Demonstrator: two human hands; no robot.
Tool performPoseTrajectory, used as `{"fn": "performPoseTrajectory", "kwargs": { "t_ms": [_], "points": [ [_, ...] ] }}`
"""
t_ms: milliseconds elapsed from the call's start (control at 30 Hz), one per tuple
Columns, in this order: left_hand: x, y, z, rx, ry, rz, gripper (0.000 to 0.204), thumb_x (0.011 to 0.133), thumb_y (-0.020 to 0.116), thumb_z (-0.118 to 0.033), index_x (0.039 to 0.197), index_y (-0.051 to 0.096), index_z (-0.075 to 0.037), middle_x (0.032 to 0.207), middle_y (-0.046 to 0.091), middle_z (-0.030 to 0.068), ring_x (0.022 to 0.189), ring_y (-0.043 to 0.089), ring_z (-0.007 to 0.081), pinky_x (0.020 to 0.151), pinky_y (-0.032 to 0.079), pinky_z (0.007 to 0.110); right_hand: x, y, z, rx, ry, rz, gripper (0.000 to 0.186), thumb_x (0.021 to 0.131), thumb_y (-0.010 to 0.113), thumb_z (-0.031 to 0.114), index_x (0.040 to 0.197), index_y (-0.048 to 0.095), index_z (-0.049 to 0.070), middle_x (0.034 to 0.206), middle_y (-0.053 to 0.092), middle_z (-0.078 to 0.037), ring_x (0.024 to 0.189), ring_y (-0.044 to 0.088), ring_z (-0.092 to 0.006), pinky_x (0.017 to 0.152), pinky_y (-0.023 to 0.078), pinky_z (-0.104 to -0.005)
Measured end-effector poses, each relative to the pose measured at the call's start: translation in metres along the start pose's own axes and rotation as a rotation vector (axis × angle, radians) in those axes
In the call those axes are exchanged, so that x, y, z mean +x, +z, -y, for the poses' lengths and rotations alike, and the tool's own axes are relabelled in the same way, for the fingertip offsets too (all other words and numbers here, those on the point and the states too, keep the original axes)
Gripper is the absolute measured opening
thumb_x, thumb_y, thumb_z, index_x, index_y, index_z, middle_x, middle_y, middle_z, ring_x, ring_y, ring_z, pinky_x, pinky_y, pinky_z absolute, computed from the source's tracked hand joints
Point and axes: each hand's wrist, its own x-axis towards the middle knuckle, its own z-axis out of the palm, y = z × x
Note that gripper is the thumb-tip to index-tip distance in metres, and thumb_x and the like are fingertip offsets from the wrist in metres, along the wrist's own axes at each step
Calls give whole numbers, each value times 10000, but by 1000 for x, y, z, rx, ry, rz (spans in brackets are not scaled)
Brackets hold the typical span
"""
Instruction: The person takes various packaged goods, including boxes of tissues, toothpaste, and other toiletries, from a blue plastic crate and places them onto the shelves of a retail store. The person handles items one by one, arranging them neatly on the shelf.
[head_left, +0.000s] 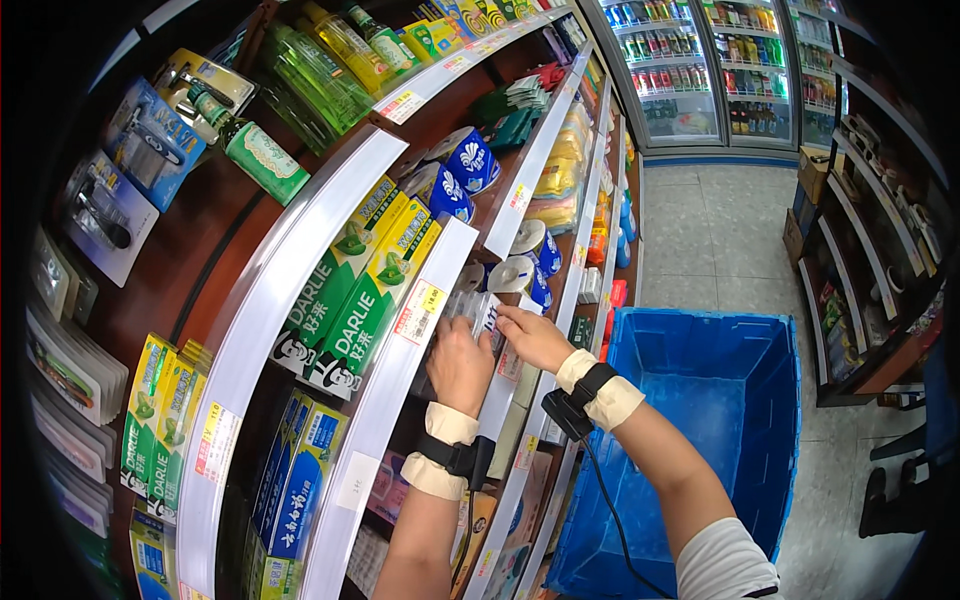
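Observation:
My left hand (460,365) reaches into the shelf just below the toilet rolls. Its fingers are curled at a small plastic-wrapped pack (487,314), white with dark print, whose kind I cannot make out. My right hand (537,338) comes in from the right, its fingertips closed on the pack's right edge. Both wrists carry pale wraps and black straps. Up and to the left of my left hand, green and yellow toothpaste boxes (365,290) lie on a shelf. Blue-and-white toilet rolls (515,273) stand just beyond the pack.
A large blue plastic crate (700,410) stands in the aisle by my right arm. A black cable (610,505) hangs from the right wrist. Shelf edges with price labels (417,312) run close by both arms. Drinks fridges (710,70) stand at the far end; another shelf (850,220) lines the right.

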Motion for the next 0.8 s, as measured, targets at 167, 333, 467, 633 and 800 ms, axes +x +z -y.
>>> {"fn": "performPoseTrajectory", "kwargs": {
  "t_ms": [167,333,467,633,800],
  "points": [
    [-8,0,10,-76,87,-82,282,738,610,-168,976,544,-32,1020,520,148,862,546,341,714,450,417,1,-3,3,-60,-50,-17,398,843,422,284,1098,520,-6,1009,565,-238,955,534,-369,840,408,-398],
    [-19,0,16,19,132,-127,310,718,633,-150,993,546,-38,1046,512,126,976,491,313,816,400,411,-6,1,6,-126,-68,0,403,824,460,256,1122,502,-12,997,566,-238,936,546,-360,826,418,-391],
    [-23,4,22,47,132,-121,326,706,650,-138,1000,545,-44,1042,518,112,988,482,303,838,382,413,-12,8,10,-154,-69,-30,423,807,472,248,1136,488,-19,962,572,-243,905,553,-364,803,427,-407],
    [-26,6,24,96,137,-127,343,699,655,-127,1014,540,-52,1025,535,96,970,487,304,826,388,409,-15,15,15,-144,-38,-11,463,795,474,217,1164,443,-62,923,572,-258,866,558,-384,770,436,-421],
    [-25,7,19,120,139,-109,335,702,641,-102,1016,537,-51,1031,535,97,974,486,308,823,391,406,-17,15,12,-131,-51,-18,463,782,478,198,1163,440,-63,902,573,-264,846,563,-382,761,437,-427]
  ]
}}
